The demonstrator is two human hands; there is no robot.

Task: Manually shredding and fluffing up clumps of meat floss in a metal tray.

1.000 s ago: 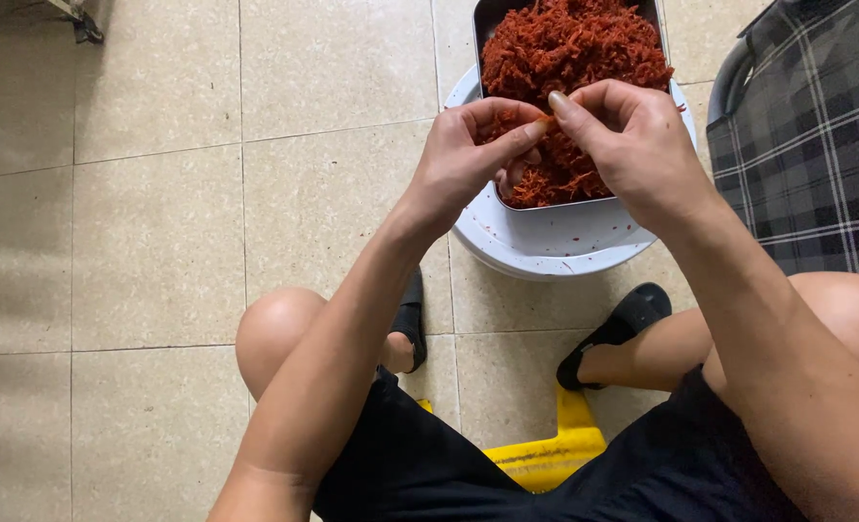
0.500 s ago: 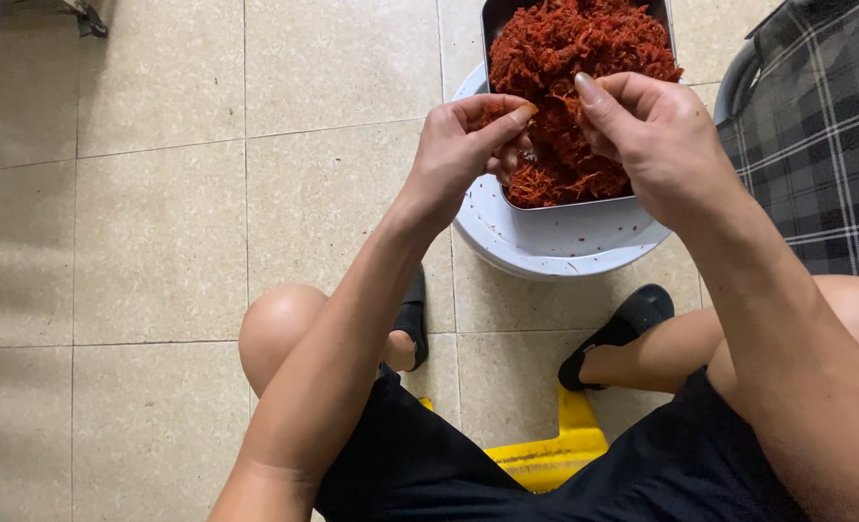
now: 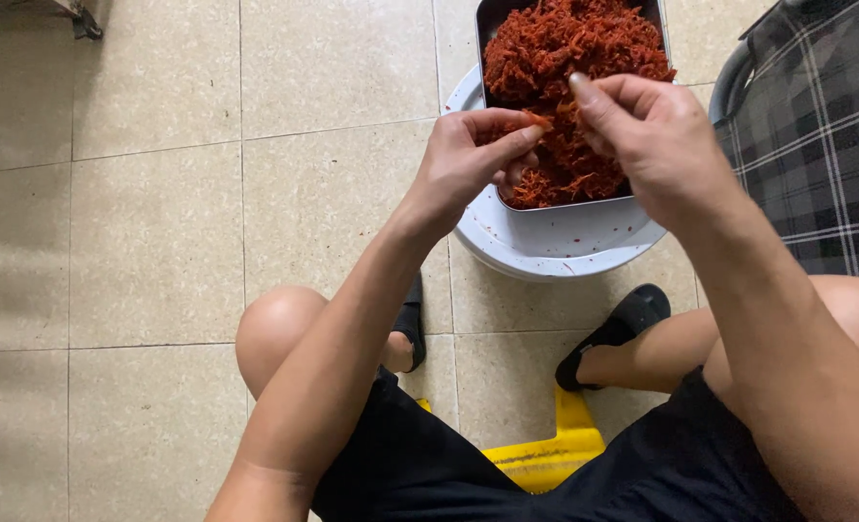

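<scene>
Left hand (image 3: 468, 159) pinching one red shred, right hand (image 3: 656, 135) curled narrow, above one heaped rectangular metal tray (image 3: 492, 19) overhanging one round white plastic basin (image 3: 565, 246); open tiled floor (image 3: 159, 213) leftward.

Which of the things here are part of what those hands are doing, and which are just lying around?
In use: left hand pinching a red shred; right hand; dark metal tray of red shredded food; round white basin.

Lying about: yellow plastic stool; plaid fabric bag; black sandals.

1. the tray (image 3: 492, 39) of shredded food (image 3: 569, 58) sits on the round basin (image 3: 555, 246), on the floor ahead of my knees.
2. my left hand (image 3: 468, 159) and right hand (image 3: 656, 140) hover over it.
3. the stool (image 3: 545, 454) is under me.
</scene>
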